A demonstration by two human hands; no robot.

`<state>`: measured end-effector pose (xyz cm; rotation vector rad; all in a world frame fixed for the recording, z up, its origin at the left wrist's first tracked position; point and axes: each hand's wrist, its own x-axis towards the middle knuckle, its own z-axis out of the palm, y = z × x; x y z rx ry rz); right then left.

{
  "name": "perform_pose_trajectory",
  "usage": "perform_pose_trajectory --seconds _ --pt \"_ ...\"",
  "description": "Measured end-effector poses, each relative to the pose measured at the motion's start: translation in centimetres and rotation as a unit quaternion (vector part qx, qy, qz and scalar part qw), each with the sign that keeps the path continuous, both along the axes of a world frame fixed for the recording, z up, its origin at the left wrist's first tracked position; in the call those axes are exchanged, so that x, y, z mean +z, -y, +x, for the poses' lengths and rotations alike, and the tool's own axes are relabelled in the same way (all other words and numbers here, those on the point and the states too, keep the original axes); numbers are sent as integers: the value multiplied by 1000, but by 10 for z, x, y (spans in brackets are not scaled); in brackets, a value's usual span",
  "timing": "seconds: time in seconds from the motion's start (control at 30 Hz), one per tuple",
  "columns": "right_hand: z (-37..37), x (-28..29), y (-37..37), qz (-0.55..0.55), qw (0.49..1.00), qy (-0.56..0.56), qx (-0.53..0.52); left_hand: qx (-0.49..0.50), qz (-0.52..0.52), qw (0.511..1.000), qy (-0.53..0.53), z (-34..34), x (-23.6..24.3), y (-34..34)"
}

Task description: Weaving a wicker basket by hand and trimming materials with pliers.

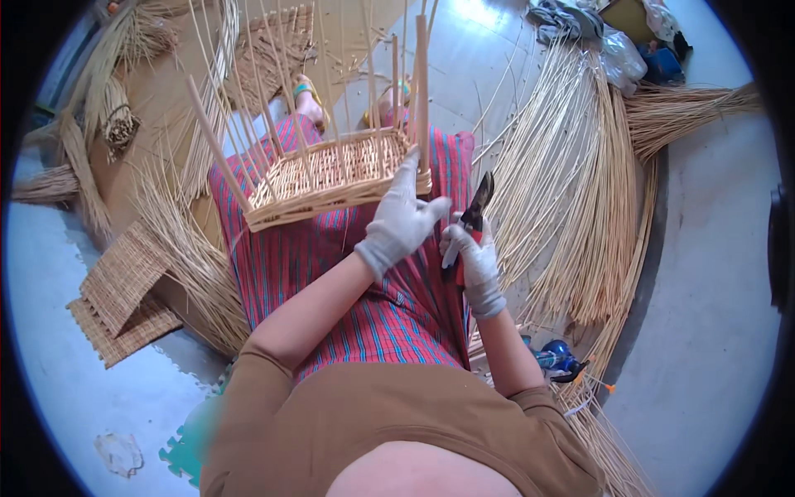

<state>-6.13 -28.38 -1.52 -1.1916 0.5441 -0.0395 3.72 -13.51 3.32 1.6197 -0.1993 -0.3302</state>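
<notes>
A partly woven rectangular wicker basket (pixel 331 170) lies tilted across my knees, on striped red and blue cloth. Thin upright stakes rise from it, with thicker posts at its corners. My left hand (pixel 397 217), in a pale glove, lies against the basket's near right corner. Its index finger stretches along the base of the corner post and the thumb stands apart; the other fingers are partly hidden. Just right of the basket, my gloved right hand (pixel 479 261) is closed around red-handled pruning shears (pixel 479 203), whose dark blades point up and away from me.
Long loose wicker strands (pixel 571 190) spread over the floor at right, beside another bundle (pixel 687 120). More strands (pixel 186 257) and woven mats (pixel 124 282) lie at left. A blue tool (pixel 559 358) sits by my right elbow. Plastic bags (pixel 621 58) are heaped at the far right.
</notes>
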Motion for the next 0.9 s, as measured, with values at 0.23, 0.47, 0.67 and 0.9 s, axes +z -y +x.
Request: perform_pose_trajectory --seconds 0.23,0.47,0.67,0.9 --pt "21 17 22 54 998 28 6 79 -107 982 -132 -2 40 -74" --pt "75 48 34 6 983 64 174 -15 -155 986 -62 -92 89 -158" --pt "87 118 24 72 975 199 72 11 -114 984 137 -23 85 -183" --pt "65 141 -6 -63 972 222 42 122 -119 981 92 39 34 -188"
